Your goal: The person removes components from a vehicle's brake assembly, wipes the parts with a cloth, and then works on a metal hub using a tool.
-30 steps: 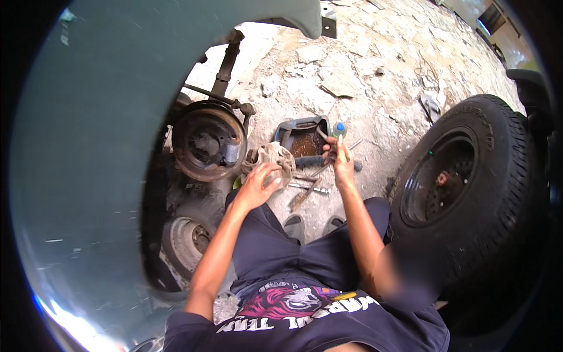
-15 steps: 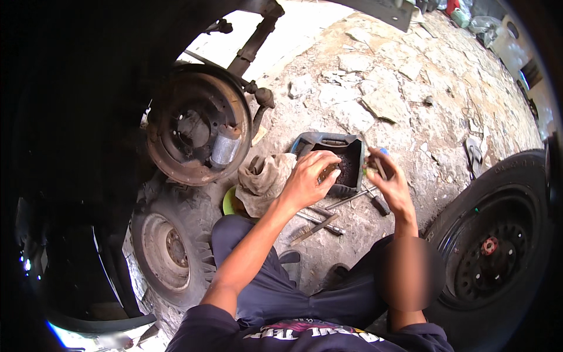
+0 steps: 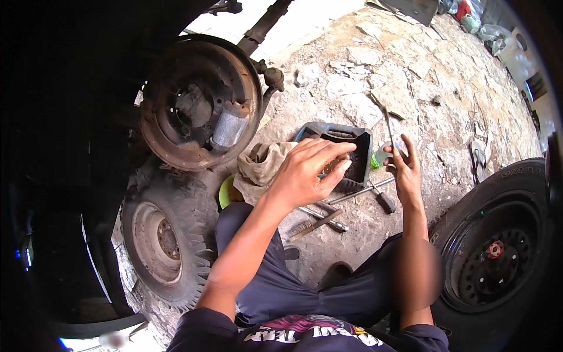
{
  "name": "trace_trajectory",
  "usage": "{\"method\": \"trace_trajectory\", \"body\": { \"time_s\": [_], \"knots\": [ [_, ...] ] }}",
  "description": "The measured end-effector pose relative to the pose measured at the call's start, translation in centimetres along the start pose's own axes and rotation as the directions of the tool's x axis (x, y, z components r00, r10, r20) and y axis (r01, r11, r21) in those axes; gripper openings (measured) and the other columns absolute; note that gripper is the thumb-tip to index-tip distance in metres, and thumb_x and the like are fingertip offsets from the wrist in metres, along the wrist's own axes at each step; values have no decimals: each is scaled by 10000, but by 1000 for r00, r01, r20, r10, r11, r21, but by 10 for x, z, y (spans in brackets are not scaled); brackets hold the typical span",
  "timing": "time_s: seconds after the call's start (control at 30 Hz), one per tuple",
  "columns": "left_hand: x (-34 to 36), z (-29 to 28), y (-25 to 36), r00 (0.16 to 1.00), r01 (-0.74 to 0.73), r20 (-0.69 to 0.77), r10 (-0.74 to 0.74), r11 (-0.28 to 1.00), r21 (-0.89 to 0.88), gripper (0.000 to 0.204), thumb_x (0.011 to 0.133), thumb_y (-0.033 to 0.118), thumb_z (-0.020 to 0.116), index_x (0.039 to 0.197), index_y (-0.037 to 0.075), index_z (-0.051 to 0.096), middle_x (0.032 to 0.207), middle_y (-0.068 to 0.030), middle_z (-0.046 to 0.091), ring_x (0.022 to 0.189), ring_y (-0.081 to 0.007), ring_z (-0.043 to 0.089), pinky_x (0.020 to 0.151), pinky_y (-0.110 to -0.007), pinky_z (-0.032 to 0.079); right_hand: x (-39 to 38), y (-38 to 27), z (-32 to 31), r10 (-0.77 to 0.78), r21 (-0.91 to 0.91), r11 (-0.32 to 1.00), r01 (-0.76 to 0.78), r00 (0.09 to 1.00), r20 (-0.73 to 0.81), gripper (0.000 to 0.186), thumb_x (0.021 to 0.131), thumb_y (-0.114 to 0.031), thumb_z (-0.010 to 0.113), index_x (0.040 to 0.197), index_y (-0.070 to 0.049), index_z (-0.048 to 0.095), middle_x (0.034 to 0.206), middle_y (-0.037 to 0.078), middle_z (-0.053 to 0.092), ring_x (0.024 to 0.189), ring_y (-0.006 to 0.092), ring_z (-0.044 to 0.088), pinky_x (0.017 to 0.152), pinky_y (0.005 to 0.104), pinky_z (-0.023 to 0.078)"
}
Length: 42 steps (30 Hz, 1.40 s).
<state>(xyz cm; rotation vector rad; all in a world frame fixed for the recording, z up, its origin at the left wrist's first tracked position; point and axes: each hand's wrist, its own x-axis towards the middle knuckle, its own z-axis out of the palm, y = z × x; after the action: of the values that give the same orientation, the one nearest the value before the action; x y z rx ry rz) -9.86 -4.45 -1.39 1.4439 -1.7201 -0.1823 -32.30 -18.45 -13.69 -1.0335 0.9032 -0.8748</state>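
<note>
My left hand point(image 3: 308, 173) is curled over the near left side of an open dark plastic container point(image 3: 366, 146) with dark contents. Between its thumb and fingers shows a small brownish piece, mostly hidden. My right hand point(image 3: 406, 176) pinches a thin rod-like tool point(image 3: 387, 126) that points up and away; its kind is unclear. Beside that hand stands a clear bottle point(image 3: 378, 157) with green on it. On the ground below lie a wire brush point(image 3: 314, 226), a metal bar tool point(image 3: 329, 219) and a tool with a black handle point(image 3: 385, 203).
A rusty brake backing plate point(image 3: 155, 126) with a grey cylinder point(image 3: 229, 128) hangs at the left. Below it lies a knobbly tyre point(image 3: 193, 234); another wheel point(image 3: 446, 258) lies at the right. A rag point(image 3: 264, 161) covers part of a green dish point(image 3: 227, 190). A sandal point(image 3: 479, 158) lies beyond.
My right hand has turned and lifted the rod-like tool, which now points away from me. My left hand stays over the container, its fingers stretched a little further right. The view has shifted slightly.
</note>
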Motion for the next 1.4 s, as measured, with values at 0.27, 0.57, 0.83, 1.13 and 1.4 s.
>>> {"method": "trace_trajectory", "body": {
  "time_s": [0.27, 0.57, 0.83, 1.13, 1.4],
  "knots": [
    [-1, -92, -22, 779, 14, -609, 150, 967, 255, 178, 949, -36, 576, 1105, -64, 656, 1084, -138, 669, 1022, -234, 639, 946, -341, 488, -41, -29, 56, 92, 12, 995, -96, 976, 195, 340, 1049, -186, 607, 1346, -28, 555, 826, -43, 552, 661, 32, 449, 565, 208, 355],
    [-27, -89, -50, 770, -61, -621, 144, 986, 153, 400, 842, -5, 604, 1229, -84, 542, 1215, -205, 584, 1177, -333, 562, 1079, -467, 427, -33, -65, 136, -154, -83, 978, 193, 928, 340, 308, 1112, -250, 465, 1308, -19, 521, 827, -6, 555, 688, 58, 483, 595, 231, 400],
    [-38, -83, -16, 897, -162, -439, 55, 964, -210, 583, 820, 165, 543, 1348, -49, 420, 1348, -258, 491, 1324, -355, 463, 1165, -529, 337, 21, -77, 212, -278, -176, 928, 329, 925, 260, 320, 1077, -250, 556, 1251, 18, 573, 814, 26, 582, 739, 83, 503, 638, 272, 439],
    [-53, -90, 1, 885, -45, -459, -76, 968, -247, 608, 798, 167, 583, 1330, -94, 445, 1326, -273, 498, 1296, -351, 490, 1139, -487, 369, 25, -53, 217, -313, -196, 898, 394, 885, 345, 249, 1093, -228, 518, 1246, -32, 522, 942, 25, 611, 761, 66, 505, 642, 237, 435],
    [-129, -125, 63, 849, 398, -299, -436, 899, -183, 600, 840, 334, 707, 1251, -72, 546, 1283, -251, 532, 1248, -323, 532, 1084, -443, 410, 33, -104, 231, -148, -121, 965, 234, 861, 487, 328, 1060, -174, 514, 1317, 28, 535, 894, 90, 642, 542, 88, 483, 455, 250, 361]
  ]
}}
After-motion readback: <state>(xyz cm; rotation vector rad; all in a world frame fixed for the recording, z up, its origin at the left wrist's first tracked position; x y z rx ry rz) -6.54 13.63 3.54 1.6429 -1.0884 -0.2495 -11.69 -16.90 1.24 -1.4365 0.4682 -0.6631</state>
